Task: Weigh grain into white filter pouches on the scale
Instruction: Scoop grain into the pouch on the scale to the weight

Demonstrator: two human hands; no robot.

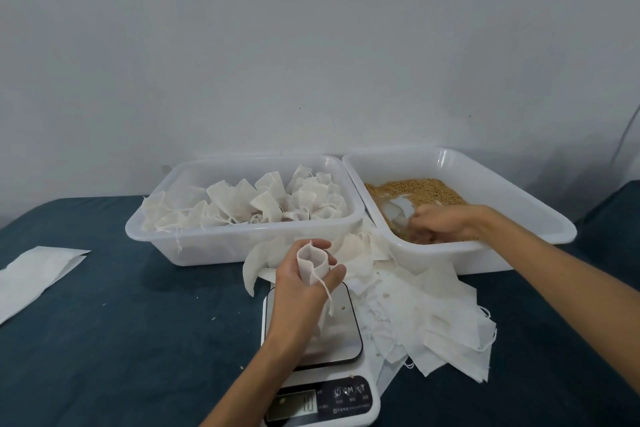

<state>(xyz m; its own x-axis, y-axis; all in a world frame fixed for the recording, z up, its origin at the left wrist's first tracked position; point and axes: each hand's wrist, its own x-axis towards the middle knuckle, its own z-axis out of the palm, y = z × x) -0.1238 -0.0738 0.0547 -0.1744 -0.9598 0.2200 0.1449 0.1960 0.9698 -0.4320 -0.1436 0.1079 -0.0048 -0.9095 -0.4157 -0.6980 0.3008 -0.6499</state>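
1. The scale (320, 350) sits at the near edge of the dark blue table (121, 322), hemmed on its right by a spread of flat empty pouches (433, 315); bare cloth lies open to its left.
2. Two white tubs stand side by side behind it: the left tub (194, 246) holds filled pouches, the right tub (485, 253) holds grain (415, 189).
3. The left hand (304, 282) grips a white filter pouch (311, 262) upright above the scale's platform, mouth open, drawstring dangling.
4. The right hand (440, 222) reaches into the grain, fingers curled; blur hides what it holds.
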